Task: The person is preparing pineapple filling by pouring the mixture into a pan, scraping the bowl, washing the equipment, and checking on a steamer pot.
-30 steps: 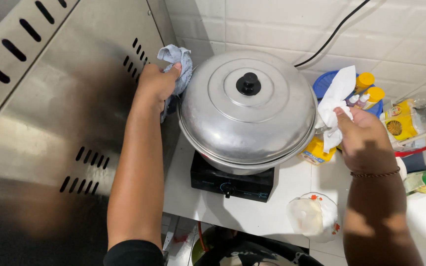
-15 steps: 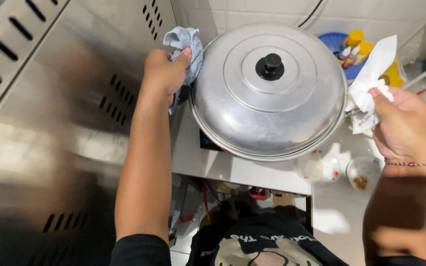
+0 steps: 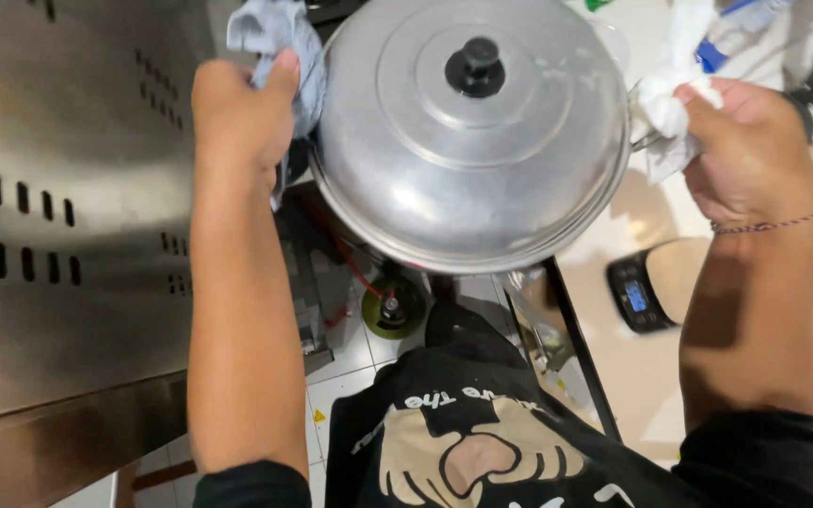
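Keep both hands, left and right, clamped through their cloths on the lidded aluminium pot, held level.

The lid sits on the pot. Left of the pot: a cloth, then a steel cabinet. Right of it: a second cloth. A scale lies lower right of the pot.
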